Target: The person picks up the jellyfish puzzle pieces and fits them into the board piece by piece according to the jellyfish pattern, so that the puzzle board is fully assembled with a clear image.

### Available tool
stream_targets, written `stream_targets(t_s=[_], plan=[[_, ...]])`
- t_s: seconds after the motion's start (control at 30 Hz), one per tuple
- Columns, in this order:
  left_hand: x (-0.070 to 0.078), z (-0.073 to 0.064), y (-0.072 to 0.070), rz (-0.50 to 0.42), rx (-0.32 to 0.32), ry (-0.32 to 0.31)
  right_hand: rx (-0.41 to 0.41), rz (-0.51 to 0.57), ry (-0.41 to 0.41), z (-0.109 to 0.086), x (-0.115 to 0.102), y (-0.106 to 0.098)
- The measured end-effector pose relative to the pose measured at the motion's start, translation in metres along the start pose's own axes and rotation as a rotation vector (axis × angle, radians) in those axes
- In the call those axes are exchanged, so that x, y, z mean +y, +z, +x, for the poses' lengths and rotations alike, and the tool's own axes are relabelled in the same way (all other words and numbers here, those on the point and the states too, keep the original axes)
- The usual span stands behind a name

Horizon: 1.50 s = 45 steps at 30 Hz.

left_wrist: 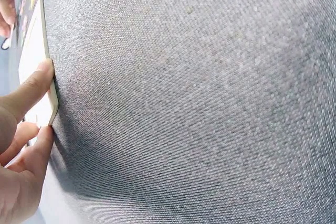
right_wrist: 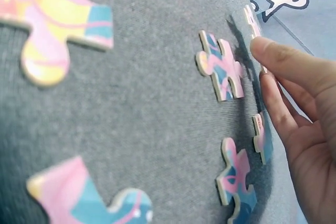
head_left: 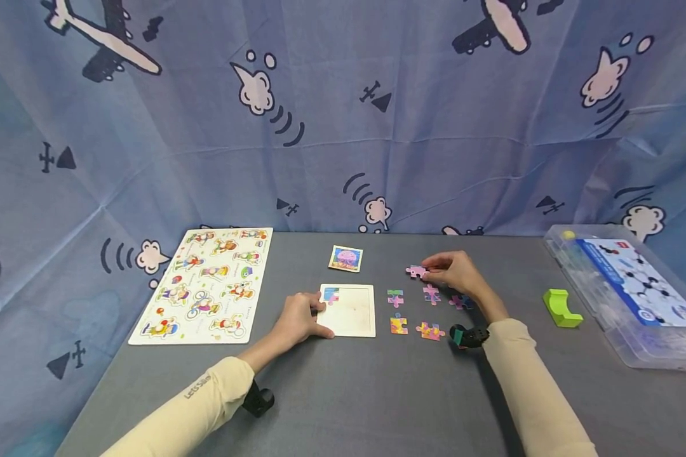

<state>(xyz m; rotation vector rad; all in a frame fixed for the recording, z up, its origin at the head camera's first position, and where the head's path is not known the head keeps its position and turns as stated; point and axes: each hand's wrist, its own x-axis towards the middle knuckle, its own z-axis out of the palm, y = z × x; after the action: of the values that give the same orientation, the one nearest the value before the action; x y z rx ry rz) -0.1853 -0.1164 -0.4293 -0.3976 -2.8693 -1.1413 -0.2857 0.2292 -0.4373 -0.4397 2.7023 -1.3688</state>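
Note:
My left hand (head_left: 297,320) grips the left edge of a square, pale puzzle tray (head_left: 353,317), thumb at its near corner. In the tray's far left corner sits a blue-and-pink jigsaw piece (head_left: 331,294). My right hand (head_left: 458,275) pinches a pink jigsaw piece (head_left: 416,271) between thumb and fingers; the right wrist view has this piece (right_wrist: 251,19) nearly edge-on above the cloth. Closest below that hand lies a pink-and-blue piece (head_left: 431,294). Several more lie between tray and right arm, among them a green-and-pink one (head_left: 396,298) and a yellow one (head_left: 399,325).
A small jellyfish picture card (head_left: 345,259) lies behind the tray. A large board with cartoon figures (head_left: 206,285) stretches along the left. To the right are a green curved block (head_left: 561,309) and a clear plastic case (head_left: 623,343). A blue patterned curtain (head_left: 331,127) hangs behind the grey table.

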Motion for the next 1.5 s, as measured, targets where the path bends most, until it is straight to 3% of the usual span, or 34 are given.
stream_targets(t_s=[0.33,0.63,1.5], plan=[[0.0,-0.001,0.0,-0.02,-0.007,-0.001,-0.011,0.076,0.041,-0.004,-0.005,0.0],[-0.003,-0.001,0.002,-0.024,0.003,0.015,-0.072,0.316,0.064,-0.01,-0.011,0.008],[-0.002,-0.002,0.002,-0.014,0.013,0.01,-0.114,0.43,0.0,-0.014,-0.035,0.033]])
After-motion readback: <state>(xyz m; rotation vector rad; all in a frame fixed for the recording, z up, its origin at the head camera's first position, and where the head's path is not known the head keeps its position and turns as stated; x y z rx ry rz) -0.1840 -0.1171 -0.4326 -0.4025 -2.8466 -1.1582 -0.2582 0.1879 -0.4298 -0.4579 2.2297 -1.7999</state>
